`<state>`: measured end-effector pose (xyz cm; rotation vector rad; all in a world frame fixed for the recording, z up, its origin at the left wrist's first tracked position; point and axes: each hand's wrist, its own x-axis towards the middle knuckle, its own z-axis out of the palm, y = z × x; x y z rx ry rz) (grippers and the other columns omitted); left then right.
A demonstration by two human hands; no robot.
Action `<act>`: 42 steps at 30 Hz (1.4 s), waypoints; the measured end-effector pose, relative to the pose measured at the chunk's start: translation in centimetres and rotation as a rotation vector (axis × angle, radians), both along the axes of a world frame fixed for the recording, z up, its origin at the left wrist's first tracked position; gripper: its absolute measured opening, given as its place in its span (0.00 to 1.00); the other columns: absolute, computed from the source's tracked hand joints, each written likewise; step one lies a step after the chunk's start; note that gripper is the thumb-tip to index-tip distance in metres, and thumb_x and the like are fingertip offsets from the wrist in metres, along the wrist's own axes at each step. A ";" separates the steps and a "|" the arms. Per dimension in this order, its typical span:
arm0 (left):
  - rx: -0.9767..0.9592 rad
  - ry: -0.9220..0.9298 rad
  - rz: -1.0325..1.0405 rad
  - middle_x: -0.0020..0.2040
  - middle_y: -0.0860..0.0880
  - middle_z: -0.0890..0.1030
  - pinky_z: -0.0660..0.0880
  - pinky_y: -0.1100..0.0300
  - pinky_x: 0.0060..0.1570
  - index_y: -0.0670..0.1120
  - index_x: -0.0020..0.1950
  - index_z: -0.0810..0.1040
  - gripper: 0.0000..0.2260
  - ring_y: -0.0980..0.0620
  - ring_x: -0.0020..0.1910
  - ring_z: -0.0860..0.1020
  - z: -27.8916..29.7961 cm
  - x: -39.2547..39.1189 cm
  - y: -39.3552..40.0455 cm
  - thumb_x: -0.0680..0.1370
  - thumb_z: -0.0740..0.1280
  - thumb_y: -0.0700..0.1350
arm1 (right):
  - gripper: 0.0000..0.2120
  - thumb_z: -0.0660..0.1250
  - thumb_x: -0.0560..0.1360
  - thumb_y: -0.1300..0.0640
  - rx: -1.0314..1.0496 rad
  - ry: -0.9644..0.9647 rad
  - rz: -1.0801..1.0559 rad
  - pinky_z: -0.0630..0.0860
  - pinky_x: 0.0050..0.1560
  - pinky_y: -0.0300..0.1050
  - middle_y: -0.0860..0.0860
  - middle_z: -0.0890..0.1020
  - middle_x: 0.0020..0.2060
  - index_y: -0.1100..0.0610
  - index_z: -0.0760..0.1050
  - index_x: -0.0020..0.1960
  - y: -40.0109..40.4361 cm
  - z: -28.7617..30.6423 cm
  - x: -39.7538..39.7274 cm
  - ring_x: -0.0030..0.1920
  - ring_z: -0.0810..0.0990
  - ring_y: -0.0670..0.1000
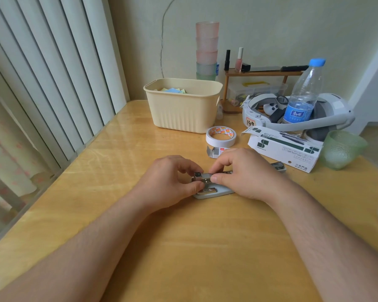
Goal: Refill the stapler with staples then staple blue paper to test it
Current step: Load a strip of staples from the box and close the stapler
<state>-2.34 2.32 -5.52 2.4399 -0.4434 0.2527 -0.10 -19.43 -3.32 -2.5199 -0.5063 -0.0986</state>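
Note:
A pale grey stapler [214,190] lies on the wooden table [183,247] at the centre, its metal magazine exposed. My left hand [170,182] grips the stapler's left end, thumb against the base. My right hand [242,173] pinches a strip of staples [206,176] over the magazine, covering the stapler's right half. A small open staple box [216,151] lies just behind my hands. Blue paper [174,90] shows among coloured sheets inside the cream basket [183,112] at the back.
A tape roll [221,136] sits behind the staple box. A white and green carton [286,149], a green glass [342,149], a water bottle [303,94] and a white headset [297,114] crowd the right. Stacked cups [206,51] and a small shelf [262,83] stand by the wall.

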 end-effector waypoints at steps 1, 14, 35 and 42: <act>-0.008 -0.001 -0.008 0.46 0.60 0.82 0.72 0.65 0.49 0.59 0.57 0.83 0.14 0.62 0.49 0.78 0.0 0.0 0.0 0.72 0.78 0.54 | 0.03 0.75 0.70 0.45 0.000 -0.004 0.005 0.75 0.58 0.55 0.35 0.81 0.41 0.39 0.82 0.42 0.0 0.0 0.0 0.50 0.78 0.42; 0.069 -0.141 -0.136 0.47 0.56 0.84 0.75 0.58 0.56 0.61 0.59 0.85 0.10 0.54 0.50 0.79 -0.4 0.2 -0.2 0.79 0.69 0.53 | 0.19 0.78 0.67 0.45 -0.127 0.057 -0.108 0.74 0.61 0.54 0.36 0.79 0.54 0.32 0.78 0.55 -5.9 1.0 -0.1 0.58 0.77 0.45; -0.147 0.128 0.006 0.39 0.61 0.83 0.71 0.67 0.41 0.55 0.45 0.85 0.09 0.66 0.33 0.75 -0.9 0.6 0.8 0.71 0.80 0.56 | 0.22 0.78 0.70 0.58 0.002 0.178 -0.203 0.71 0.45 0.40 0.41 0.81 0.48 0.39 0.79 0.58 -9.8 0.5 0.7 0.47 0.78 0.42; -0.195 0.119 0.012 0.32 0.65 0.82 0.69 0.72 0.34 0.53 0.42 0.86 0.06 0.67 0.29 0.74 -0.8 0.4 0.7 0.71 0.80 0.53 | 0.22 0.81 0.64 0.68 0.340 0.264 -0.214 0.82 0.43 0.53 0.52 0.86 0.46 0.46 0.84 0.51 -10.9 0.0 1.5 0.39 0.81 0.51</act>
